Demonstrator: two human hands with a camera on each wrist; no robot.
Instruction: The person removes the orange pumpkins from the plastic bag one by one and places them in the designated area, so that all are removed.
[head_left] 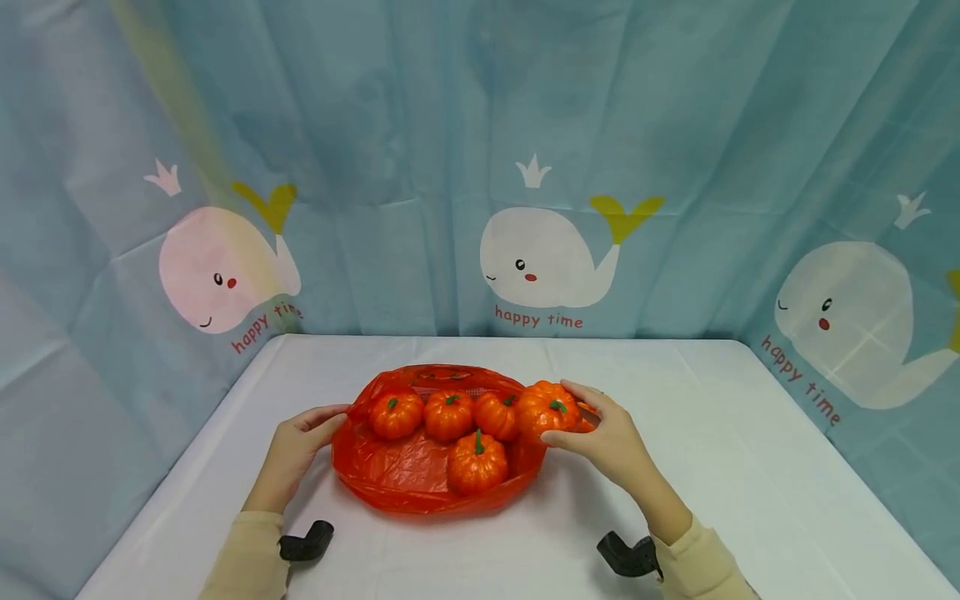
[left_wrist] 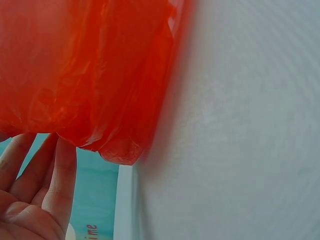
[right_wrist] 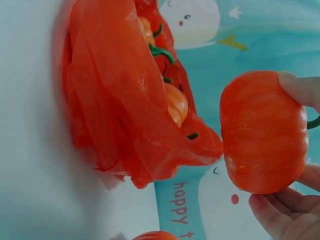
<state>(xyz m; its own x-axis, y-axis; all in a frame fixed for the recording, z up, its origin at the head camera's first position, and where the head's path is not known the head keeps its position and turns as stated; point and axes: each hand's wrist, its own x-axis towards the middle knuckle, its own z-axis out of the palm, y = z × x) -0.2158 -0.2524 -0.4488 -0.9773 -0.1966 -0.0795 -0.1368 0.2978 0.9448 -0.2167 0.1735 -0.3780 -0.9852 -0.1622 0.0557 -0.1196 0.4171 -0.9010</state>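
An open red plastic bag (head_left: 408,467) sits on the white table with several small orange toy pumpkins (head_left: 448,416) with green stems inside. My left hand (head_left: 294,450) pinches the bag's left rim between thumb and fingers; in the left wrist view the bag (left_wrist: 95,70) hides its fingertips. Over the bag's right rim, my right hand (head_left: 611,437) grips a larger orange pumpkin (head_left: 543,410) from its right side. The right wrist view shows that pumpkin (right_wrist: 265,132) held up beside the bag (right_wrist: 115,95), between thumb and fingers.
Partly hidden behind my right hand, another orange pumpkin (head_left: 587,419) appears right of the bag; one (right_wrist: 155,235) also shows at the right wrist view's lower edge. A blue curtain (head_left: 420,167) with whale prints hangs behind the white table (head_left: 465,558). Each wrist carries a black camera mount (head_left: 307,542).
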